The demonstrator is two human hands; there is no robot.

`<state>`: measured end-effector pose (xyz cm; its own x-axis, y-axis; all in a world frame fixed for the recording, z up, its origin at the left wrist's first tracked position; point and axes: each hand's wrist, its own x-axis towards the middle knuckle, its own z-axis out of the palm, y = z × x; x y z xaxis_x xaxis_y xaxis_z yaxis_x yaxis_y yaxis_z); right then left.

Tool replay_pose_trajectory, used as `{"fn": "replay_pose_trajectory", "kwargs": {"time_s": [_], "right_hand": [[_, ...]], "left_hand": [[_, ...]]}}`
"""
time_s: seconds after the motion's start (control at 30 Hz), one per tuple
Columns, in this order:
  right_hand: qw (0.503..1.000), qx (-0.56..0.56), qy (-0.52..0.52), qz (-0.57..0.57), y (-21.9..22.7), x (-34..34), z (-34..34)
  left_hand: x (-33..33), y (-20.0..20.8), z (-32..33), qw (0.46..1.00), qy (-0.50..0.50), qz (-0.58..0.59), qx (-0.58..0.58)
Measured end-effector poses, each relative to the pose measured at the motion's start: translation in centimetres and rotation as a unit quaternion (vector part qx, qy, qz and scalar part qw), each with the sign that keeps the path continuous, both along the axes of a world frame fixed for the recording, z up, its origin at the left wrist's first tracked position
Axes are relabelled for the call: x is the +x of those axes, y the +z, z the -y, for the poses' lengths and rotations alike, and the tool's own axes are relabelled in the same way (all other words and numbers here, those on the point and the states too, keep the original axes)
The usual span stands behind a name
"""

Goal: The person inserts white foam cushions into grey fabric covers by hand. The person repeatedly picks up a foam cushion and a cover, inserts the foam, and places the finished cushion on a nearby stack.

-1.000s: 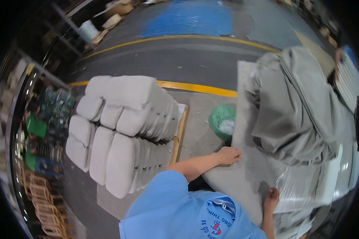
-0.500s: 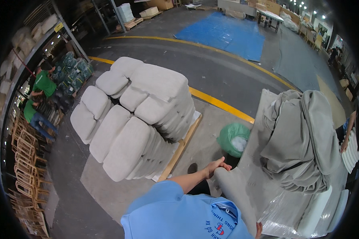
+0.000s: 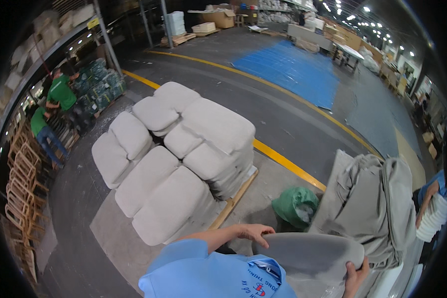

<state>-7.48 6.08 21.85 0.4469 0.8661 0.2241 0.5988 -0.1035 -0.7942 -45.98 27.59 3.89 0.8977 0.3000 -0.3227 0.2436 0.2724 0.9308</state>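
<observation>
A grey fabric-covered cushion point(image 3: 308, 254) with rounded ends lies across the front of my body, held at both ends. My left hand point(image 3: 255, 233) grips its left end, thumb over the near face. At the right end my right hand point(image 3: 356, 276) has its thumb on the near face and its fingers behind the edge. Just beyond the cushion, on the plastic-covered table to the right, sits a heap of loose grey covers point(image 3: 365, 203). A green plastic bag point(image 3: 296, 206) stands on the floor beyond my left hand.
To the left, tall stacks of pale cushions point(image 3: 171, 203) stand on a wooden pallet point(image 3: 236, 198). Wooden chair frames point(image 3: 25, 198) line the far left, near two people in green shirts point(image 3: 60, 92). Another person point(image 3: 434, 198) holds white pieces at the right edge. Blue sheeting point(image 3: 293, 72) covers floor farther off.
The cushion has turned from slanting along the table edge to lying crosswise before me. My right hand has come up and outward at its right end. My view has tilted upward.
</observation>
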Motion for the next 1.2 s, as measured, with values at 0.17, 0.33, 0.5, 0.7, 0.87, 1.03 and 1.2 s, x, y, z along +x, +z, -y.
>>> {"fn": "replay_pose_trajectory", "kwargs": {"time_s": [0.17, 0.33, 0.5, 0.7, 0.87, 1.03, 1.2], "right_hand": [[0.940, 0.011, 0.223, 0.257, 9.1, -13.1, -17.4], [0.748, 0.310, 0.413, 0.416, 20.4, -33.0, -29.9], [0.726, 0.393, 0.463, 0.322, 24.0, -41.5, -32.3], [0.799, 0.233, 0.463, 0.305, 14.6, -38.6, -36.1], [0.927, 0.005, 0.353, 0.127, 3.4, -27.8, -35.1], [0.964, -0.094, 0.215, -0.121, -4.4, -20.4, -29.2], [0.953, -0.102, 0.139, -0.248, -8.8, -19.0, -24.7]], "left_hand": [[-5.0, 2.0, -0.2, 0.989, 0.098, 0.094, 0.059], [-12.8, 4.0, -1.9, 0.942, 0.300, 0.143, 0.043], [-18.8, 5.6, -6.9, 0.785, 0.575, 0.224, -0.055], [-27.7, 1.2, -13.7, 0.629, 0.705, 0.216, -0.245], [-25.5, -2.2, -16.4, 0.629, 0.699, 0.193, -0.278], [-23.6, -2.2, -17.9, 0.559, 0.769, 0.154, -0.269], [-27.2, -0.8, -17.0, 0.594, 0.779, 0.074, -0.189]]}}
